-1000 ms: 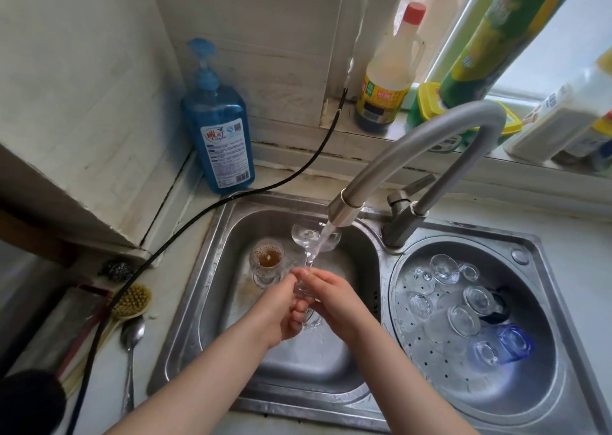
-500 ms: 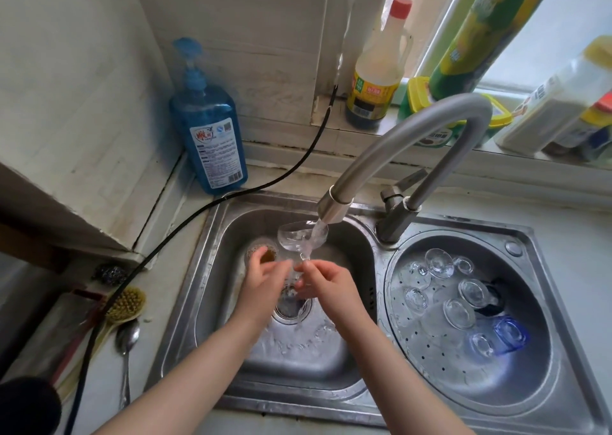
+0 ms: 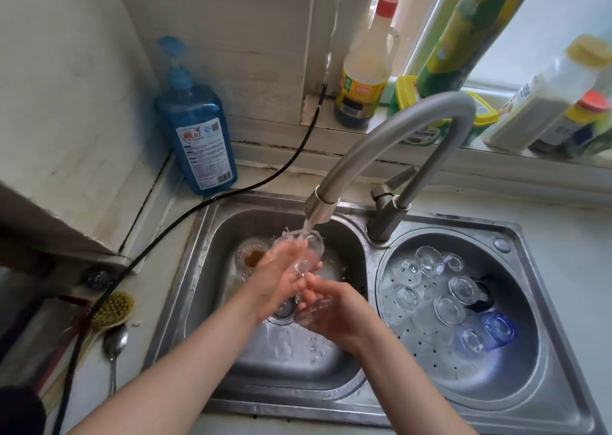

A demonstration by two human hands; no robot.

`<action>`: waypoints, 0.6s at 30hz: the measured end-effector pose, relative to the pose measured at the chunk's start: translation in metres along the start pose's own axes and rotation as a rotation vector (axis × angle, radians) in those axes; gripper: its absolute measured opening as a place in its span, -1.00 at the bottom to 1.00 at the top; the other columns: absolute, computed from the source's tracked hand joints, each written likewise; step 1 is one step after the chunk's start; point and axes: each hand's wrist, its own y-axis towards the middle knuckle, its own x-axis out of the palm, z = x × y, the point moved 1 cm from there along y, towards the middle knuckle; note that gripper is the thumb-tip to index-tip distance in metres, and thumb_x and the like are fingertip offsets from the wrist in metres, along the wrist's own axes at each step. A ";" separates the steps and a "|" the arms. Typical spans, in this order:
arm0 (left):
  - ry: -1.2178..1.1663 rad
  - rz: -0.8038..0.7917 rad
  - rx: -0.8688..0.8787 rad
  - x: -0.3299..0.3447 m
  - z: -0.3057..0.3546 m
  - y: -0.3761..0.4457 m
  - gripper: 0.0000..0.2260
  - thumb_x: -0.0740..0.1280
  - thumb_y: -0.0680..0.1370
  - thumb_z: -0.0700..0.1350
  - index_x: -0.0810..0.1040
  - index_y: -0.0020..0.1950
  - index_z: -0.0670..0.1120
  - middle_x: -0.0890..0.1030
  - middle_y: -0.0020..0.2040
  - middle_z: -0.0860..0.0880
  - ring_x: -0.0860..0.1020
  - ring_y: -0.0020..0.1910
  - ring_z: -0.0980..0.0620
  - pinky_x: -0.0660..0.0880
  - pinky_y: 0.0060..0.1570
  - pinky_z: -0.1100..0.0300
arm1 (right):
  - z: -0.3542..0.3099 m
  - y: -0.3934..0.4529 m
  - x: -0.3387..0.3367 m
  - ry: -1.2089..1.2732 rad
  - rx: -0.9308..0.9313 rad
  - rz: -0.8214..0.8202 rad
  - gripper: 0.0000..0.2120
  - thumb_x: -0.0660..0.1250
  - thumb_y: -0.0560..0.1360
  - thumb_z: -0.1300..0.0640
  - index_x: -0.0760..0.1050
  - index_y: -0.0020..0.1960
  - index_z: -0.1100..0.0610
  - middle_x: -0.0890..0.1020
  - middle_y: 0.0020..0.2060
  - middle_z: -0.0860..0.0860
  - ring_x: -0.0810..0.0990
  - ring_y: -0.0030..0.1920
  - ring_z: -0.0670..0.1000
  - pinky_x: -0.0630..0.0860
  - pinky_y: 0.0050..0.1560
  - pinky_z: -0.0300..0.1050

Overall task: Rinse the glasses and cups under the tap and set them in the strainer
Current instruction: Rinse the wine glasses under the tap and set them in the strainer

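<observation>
A clear stemmed glass (image 3: 314, 246) is tilted under the running tap (image 3: 390, 143), over the left sink basin (image 3: 212, 289). My left hand (image 3: 278, 282) wraps its fingers round the glass's bowl, in the stream. My right hand (image 3: 337, 312) grips the foot and stem lower down. Behind my left hand a small glass with brown dregs (image 3: 253, 256) stands in the basin. The round perforated strainer (image 3: 430, 361) fills the right basin and holds several upturned clear glasses (image 3: 448, 310) and a blue cup (image 3: 498, 329).
A blue soap pump bottle (image 3: 195, 136) stands at the back left. A black cable (image 3: 231, 196) crosses the counter past the sink's left corner. A scrubbing brush (image 3: 112, 308) and spoon (image 3: 114, 342) lie left of the sink. Bottles (image 3: 364, 70) line the windowsill.
Both hands pinched the stem before. My left hand has slid up over the bowl, and the glass has tilted further under the stream, with water splashing.
</observation>
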 end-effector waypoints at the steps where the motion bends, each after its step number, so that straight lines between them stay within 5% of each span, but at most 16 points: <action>1: -0.001 0.049 0.005 0.000 0.001 0.001 -0.35 0.54 0.29 0.14 0.43 0.26 -0.10 0.61 0.07 -0.18 0.56 0.00 -0.14 0.55 -0.14 0.07 | 0.002 0.004 -0.002 -0.151 -0.044 0.047 -0.76 0.22 0.58 0.15 0.54 -0.22 0.15 0.51 -0.44 -0.01 0.53 -0.41 -0.05 0.54 -0.28 -0.14; 4: 0.108 0.270 0.017 -0.001 -0.001 0.009 -0.10 0.62 0.16 0.14 0.31 0.38 -0.09 0.54 0.22 -0.10 0.60 0.10 -0.08 0.59 0.01 0.00 | 0.008 0.011 -0.004 -0.950 -0.297 0.350 -0.74 0.25 0.59 0.06 0.61 -0.19 0.12 0.62 -0.39 -0.01 0.62 -0.32 -0.01 0.59 -0.15 -0.02; 7: 0.298 0.441 0.045 0.000 -0.003 0.011 -0.18 0.62 0.21 0.08 0.28 0.33 -0.06 0.50 0.21 -0.04 0.58 0.08 -0.01 0.59 0.03 0.04 | 0.017 0.014 -0.002 -1.524 -0.440 0.575 -0.74 0.20 0.58 -0.02 0.61 -0.08 0.06 0.68 -0.20 0.03 0.60 -0.14 0.07 0.37 -0.23 -0.14; 11: 0.273 0.401 0.043 -0.004 -0.002 0.011 -0.13 0.60 0.25 0.03 0.22 0.42 -0.07 0.55 0.12 -0.07 0.61 0.03 -0.06 0.59 0.03 0.00 | 0.019 0.021 -0.006 -1.077 -0.390 0.441 -0.71 0.28 0.57 0.07 0.57 -0.31 0.05 0.58 -0.46 -0.05 0.54 -0.35 -0.02 0.53 -0.16 -0.02; 14: 0.115 0.242 0.002 -0.005 0.005 0.005 -0.23 0.50 0.25 0.04 0.32 0.38 -0.15 0.58 0.14 -0.14 0.63 -0.09 -0.06 0.57 -0.27 0.17 | 0.014 0.019 -0.004 -0.580 -0.204 0.242 -0.75 0.28 0.57 0.13 0.60 -0.23 0.16 0.56 -0.47 -0.02 0.55 -0.38 -0.03 0.53 -0.11 -0.03; 18: 0.058 0.110 0.030 -0.011 0.007 -0.003 -0.38 0.41 0.36 0.07 0.39 0.34 -0.15 0.57 0.21 -0.21 0.63 -0.04 -0.10 0.58 -0.22 0.14 | 0.008 0.012 -0.004 -0.360 -0.036 -0.018 -0.77 0.22 0.59 0.11 0.55 -0.19 0.12 0.49 -0.42 -0.03 0.54 -0.32 -0.03 0.53 -0.13 -0.13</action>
